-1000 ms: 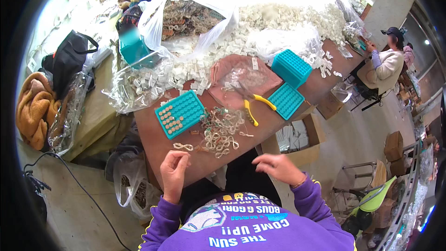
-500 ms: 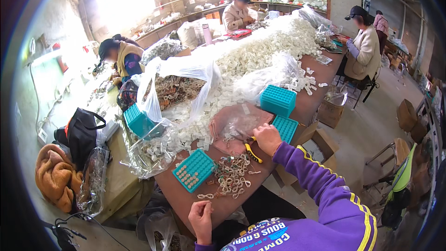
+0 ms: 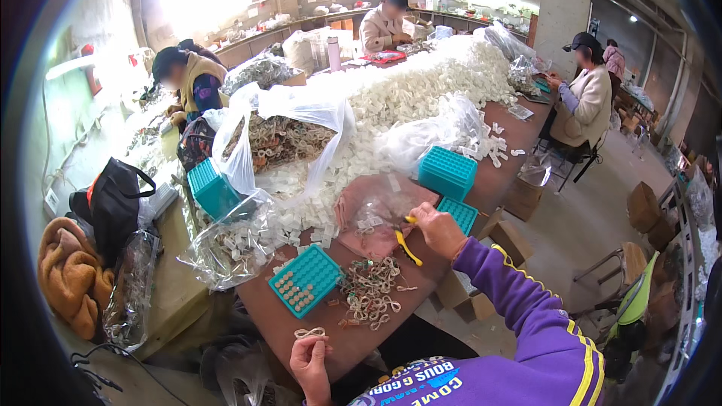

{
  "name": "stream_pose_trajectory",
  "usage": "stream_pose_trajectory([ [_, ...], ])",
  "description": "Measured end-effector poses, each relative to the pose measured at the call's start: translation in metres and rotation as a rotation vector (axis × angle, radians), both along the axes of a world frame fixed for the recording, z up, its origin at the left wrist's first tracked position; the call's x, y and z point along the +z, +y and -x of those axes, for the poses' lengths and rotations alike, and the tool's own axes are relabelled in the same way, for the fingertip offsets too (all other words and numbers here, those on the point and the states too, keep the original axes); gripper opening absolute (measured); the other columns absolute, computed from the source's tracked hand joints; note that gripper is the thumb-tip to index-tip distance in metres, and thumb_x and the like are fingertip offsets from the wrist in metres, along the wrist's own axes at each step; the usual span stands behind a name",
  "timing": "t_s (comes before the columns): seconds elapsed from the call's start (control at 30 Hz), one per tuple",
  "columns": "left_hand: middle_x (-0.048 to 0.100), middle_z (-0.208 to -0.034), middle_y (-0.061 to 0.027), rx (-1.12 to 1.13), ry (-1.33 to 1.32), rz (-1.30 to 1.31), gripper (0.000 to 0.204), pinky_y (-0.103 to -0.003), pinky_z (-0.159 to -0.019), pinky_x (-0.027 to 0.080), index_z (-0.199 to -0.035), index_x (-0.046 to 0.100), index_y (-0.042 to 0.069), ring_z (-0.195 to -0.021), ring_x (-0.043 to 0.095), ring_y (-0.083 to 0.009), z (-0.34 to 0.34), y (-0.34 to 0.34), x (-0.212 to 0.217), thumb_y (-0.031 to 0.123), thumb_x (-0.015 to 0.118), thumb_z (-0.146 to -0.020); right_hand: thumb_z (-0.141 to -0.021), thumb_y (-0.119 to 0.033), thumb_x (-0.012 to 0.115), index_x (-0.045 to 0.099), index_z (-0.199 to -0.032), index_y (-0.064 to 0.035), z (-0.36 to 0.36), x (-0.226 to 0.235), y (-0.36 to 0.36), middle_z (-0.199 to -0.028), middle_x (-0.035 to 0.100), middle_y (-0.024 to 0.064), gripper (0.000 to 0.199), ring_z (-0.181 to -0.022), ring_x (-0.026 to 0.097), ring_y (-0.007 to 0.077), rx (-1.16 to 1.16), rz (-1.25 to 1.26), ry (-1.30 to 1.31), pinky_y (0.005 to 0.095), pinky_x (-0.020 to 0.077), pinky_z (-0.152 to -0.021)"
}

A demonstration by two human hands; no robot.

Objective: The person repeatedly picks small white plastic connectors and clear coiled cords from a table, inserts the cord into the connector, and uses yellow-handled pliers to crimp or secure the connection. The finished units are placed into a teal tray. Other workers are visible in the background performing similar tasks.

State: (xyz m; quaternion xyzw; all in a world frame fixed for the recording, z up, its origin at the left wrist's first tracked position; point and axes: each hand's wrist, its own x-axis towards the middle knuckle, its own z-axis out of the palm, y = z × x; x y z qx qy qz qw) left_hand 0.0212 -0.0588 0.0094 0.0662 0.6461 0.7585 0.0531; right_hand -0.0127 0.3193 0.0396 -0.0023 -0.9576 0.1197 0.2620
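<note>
Here, two hands at a brown table (image 3: 481, 188), sorting small rings.
Right hand (image 3: 438, 229): closed on yellow-handled pliers (image 3: 407, 244), near the table's right edge. Left hand (image 3: 310, 357): fingertips pinching a pale ring piece (image 3: 309, 332) at the near edge. Ring pile (image 3: 370, 295) and teal tray (image 3: 305, 280) lie between.

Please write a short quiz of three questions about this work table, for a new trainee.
1. True or false: the right hand is on the yellow-handled tool.
2. What lies just above the left hand on the table? A) a small pale loop B) a black bag C) a cardboard box
3. Fill in: the teal tray beside the pile of loops holds rows of small ____ pieces.

Key: 1 true; 2 A; 3 pale
</note>
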Motion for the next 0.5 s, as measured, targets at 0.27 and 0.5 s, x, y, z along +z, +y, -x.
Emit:
stream_pose_trajectory([
  [0.27,0.063,-0.097,-0.0072,-0.123,0.224,-0.145,0.010,-0.030,-0.084,0.045,-0.102,0.063,0.001,-0.094,0.057,-0.0173,-0.002,0.020,0.027,0.004,0.056,-0.096,-0.100,-0.011,0.054,0.057,-0.117,0.0000,-0.035,0.038,-0.053,-0.092,0.066,0.0069,0.021,-0.081,0.064,0.0141,0.374,1.575,-0.086,0.0261,0.0538,-0.071],
  [0.5,0.063,-0.088,-0.0102,-0.354,0.272,-0.481,0.011,-0.043,-0.103,0.038,-0.091,0.059,0.006,-0.109,0.056,-0.0262,-0.001,0.045,0.038,0.014,0.068,-0.092,-0.103,-0.018,0.054,0.050,-0.130,-0.0073,-0.073,-0.006,-0.173,-0.104,0.060,0.0046,0.029,-0.068,0.051,0.0072,0.730,2.433,-0.615,0.0182,0.0395,-0.052],
])
